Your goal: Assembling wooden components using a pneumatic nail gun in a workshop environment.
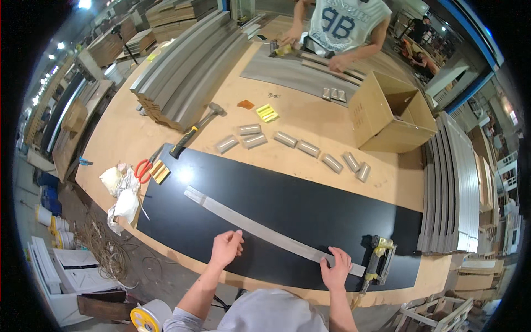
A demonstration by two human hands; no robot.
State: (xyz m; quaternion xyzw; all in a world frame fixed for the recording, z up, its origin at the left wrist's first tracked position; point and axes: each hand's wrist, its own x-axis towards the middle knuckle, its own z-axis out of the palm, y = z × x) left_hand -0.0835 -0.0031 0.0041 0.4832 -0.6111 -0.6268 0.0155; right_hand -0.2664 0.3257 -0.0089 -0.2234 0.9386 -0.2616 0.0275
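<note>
A long, narrow grey strip [260,231] lies slantwise across a black panel [265,188] on the table. My left hand [225,249] is above the panel on the near side of the strip, apart from it. Its fingers are curled together, and no object shows in them. At the strip's right part, my right hand [336,268] rests over it with thumb and fingers apart. Just right of that hand, a yellow-green nail gun [379,258] lies on the panel near the strip's end.
Beyond the panel lie several wrapped small blocks [285,139], a hammer [193,131] and red-handled scissors [144,170]. A cardboard box [381,119] stands far right. Stacked grey profiles [188,61] rise far left, more panels [451,188] right. Across the table another person [343,27] works.
</note>
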